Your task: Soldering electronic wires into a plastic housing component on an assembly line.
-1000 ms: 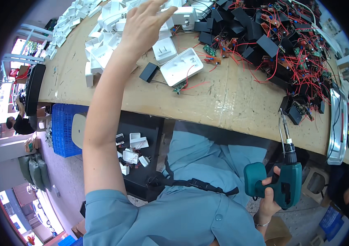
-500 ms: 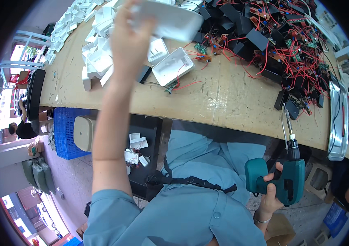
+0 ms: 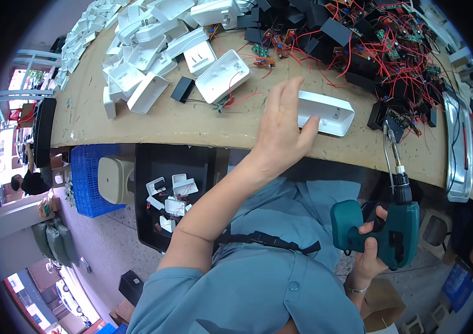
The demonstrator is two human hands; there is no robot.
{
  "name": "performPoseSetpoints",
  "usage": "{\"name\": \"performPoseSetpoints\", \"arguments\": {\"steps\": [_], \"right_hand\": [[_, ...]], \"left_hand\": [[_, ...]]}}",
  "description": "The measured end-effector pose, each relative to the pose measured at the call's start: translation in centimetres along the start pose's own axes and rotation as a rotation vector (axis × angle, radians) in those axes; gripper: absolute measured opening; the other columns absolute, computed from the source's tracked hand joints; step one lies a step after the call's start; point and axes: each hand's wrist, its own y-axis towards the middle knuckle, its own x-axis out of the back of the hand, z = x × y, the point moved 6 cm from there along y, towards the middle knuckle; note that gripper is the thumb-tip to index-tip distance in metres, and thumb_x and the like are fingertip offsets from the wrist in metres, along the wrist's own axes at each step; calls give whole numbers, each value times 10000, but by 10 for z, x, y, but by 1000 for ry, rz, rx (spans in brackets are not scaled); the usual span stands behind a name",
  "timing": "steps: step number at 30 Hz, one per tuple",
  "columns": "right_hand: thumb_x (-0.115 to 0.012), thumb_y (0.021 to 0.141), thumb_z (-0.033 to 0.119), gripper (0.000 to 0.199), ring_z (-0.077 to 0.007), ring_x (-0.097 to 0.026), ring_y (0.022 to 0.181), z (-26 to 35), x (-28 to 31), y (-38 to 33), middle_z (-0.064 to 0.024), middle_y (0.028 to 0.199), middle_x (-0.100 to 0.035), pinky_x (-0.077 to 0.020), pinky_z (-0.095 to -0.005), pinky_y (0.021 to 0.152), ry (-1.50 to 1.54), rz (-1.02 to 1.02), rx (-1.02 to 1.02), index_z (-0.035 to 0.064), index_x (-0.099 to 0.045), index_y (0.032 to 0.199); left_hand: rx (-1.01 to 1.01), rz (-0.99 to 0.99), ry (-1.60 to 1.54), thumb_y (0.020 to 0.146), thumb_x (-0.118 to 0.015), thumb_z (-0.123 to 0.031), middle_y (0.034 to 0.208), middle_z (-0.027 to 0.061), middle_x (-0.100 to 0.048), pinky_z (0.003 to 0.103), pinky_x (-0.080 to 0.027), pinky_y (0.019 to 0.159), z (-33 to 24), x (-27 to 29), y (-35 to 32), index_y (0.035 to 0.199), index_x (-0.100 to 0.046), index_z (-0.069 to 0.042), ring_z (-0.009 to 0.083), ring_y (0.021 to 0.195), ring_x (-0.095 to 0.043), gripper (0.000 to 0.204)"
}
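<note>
The left hand point(image 3: 282, 131) is at the left end of a white case point(image 3: 334, 114) by the table's point(image 3: 136, 129) near edge, thumb spread wide from nearly straight fingers; I cannot tell whether they grip it. Nearer and to the right, the right hand point(image 3: 369, 257) has its fingers wrapped round a green tool point(image 3: 403, 236), its tip pointing far. White shells point(image 3: 146, 54) lie far left, black boxes point(image 3: 336, 32) far right.

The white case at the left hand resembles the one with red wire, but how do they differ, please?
The left hand partly covers the first case; no hand touches the wired case. The wired case slants up rightward; the first case slants slightly down rightward. Both are white and open.
</note>
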Motion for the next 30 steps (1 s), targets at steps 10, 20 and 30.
{"name": "performPoseSetpoints", "arguments": {"steps": [10,20,30], "right_hand": [[-673,822,179,595,-155,-614,780,1,1,-3,-216,1170,-568,-505,-278,693,41,20,-14,-53,-395,1295],[-677,817,185,591,-151,-612,770,1,8,-1,-212,1168,-571,-505,-274,678,12,-10,-19,-57,-409,1285],[-722,799,285,634,-144,-612,752,1,1,2,-198,1131,-593,-491,-258,661,51,8,-34,-58,-445,1253]], "left_hand": [[-441,156,912,722,-611,-117,909,77,-606,412,-379,777,15,61,91,785,-706,-81,254,862,-571,120],[104,684,399,795,-643,-272,774,80,-645,325,-473,686,64,65,155,872,-701,-61,173,753,-607,231],[358,319,-250,832,-649,-85,688,27,-604,185,-396,531,19,84,64,1133,-538,-39,51,626,-545,324]]}}
